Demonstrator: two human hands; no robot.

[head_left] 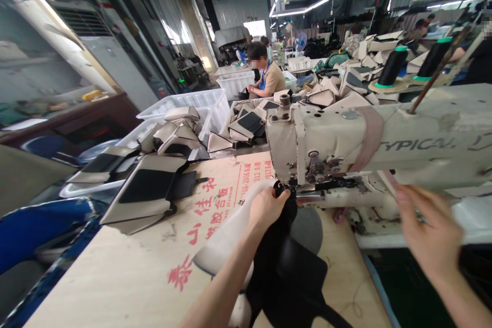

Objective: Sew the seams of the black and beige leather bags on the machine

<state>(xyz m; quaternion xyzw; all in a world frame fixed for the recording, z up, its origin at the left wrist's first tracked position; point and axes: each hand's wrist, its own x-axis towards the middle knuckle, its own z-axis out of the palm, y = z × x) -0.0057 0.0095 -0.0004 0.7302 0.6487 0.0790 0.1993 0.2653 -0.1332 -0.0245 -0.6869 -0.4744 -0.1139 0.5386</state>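
My left hand [267, 207] is closed on the edge of a black and cream bag [284, 261], right beside the needle area of a sewing machine [323, 138]. The bag's black part hangs down toward me, and its cream panel [225, 236] spreads to the left under my forearm. A small metal ring shows by my fingertips. My right hand [430, 225], blurred, is at the machine's front with its fingertips on a pale lever [389, 183]. The needle tip is hidden behind the fabric and my fingers.
Another cream and black bag [148, 187] lies on the plywood table [134, 266] at left. White plastic crates [215, 113] with several bags stand behind it. Black thread spools [392, 67] top the machine. A person [271, 77] sits farther back. A blue-edged bin [46, 246] is at lower left.
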